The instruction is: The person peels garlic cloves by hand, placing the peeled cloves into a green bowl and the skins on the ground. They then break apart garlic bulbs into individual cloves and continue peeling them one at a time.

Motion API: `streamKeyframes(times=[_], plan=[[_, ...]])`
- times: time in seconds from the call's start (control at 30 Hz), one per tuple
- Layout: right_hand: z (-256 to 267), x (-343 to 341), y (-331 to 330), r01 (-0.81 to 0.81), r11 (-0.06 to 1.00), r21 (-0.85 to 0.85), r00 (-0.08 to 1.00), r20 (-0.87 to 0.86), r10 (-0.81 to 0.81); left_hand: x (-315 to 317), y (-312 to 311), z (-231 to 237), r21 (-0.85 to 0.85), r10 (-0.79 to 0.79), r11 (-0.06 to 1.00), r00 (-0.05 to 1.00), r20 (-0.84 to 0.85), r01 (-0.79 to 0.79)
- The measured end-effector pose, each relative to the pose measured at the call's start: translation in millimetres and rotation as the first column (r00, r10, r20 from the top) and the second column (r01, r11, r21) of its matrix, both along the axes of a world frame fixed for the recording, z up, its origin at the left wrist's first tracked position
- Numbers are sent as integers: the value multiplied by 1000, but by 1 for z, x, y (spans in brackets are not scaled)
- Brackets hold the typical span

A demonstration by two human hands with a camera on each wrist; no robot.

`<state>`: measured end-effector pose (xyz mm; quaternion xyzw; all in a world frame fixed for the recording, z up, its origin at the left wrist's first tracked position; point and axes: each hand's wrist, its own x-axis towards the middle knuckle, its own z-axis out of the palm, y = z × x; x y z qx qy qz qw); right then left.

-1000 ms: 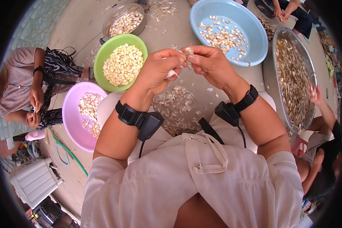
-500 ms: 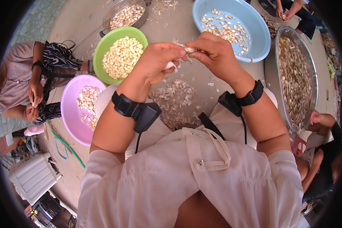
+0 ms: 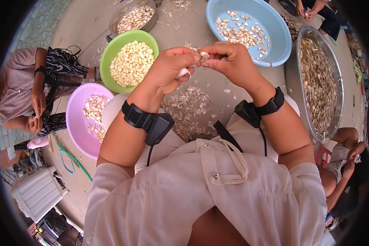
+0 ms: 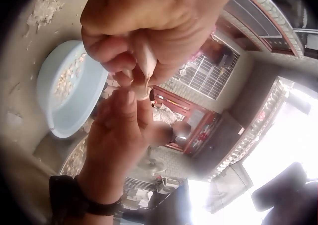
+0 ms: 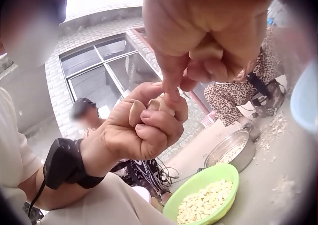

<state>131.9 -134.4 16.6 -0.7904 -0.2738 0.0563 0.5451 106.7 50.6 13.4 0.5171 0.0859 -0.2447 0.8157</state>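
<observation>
In the head view my left hand and right hand meet fingertip to fingertip over the floor. Between them is a garlic clove, pinched from both sides by thumbs and forefingers. A second, pinkish-white clove sits in the curled lower fingers of my left hand; the left wrist view shows this clove close up, with its pointed tip down. In the right wrist view, another pale clove is tucked under the curled fingers of my right hand.
Ahead stand a green bowl of peeled cloves, a steel pan and a blue basin with unpeeled cloves. A purple basin lies left, a large metal tub right. Garlic skins litter the floor. Other people sit around.
My right hand has shifted slightly, and the clove between my fingertips now shows a rounder side. The person at far right has drawn a hand back from the metal tub.
</observation>
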Motion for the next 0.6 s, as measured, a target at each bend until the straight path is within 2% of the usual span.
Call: streamKeyframes(times=[0.1, 0.2, 0.3, 0.4, 0.5, 0.6], plan=[[-7, 1, -2, 45, 998, 42, 999, -7, -45, -1, 0, 4, 8, 29, 1000, 1000, -8, -29], [-6, 1, -2, 61, 996, -68, 973, 228, -44, -1, -2, 8, 117, 25, 993, 1000, 5, -26], [-6, 1, -1, 107, 979, -173, 856, 517, -3, 2, -1, 1, 164, -8, 987, 1000, 27, 3], [-1, -2, 3, 181, 941, -287, 739, 671, 62, 4, -1, -1, 232, -12, 973, 1000, 28, 5], [-5, -2, 4, 202, 909, -365, 677, 723, 140, 5, 0, -4, 260, -32, 965, 999, 41, 20], [-5, -3, 4, 189, 906, -378, 705, 695, 143, 4, 1, -6, 252, -53, 967, 997, 57, 37]])
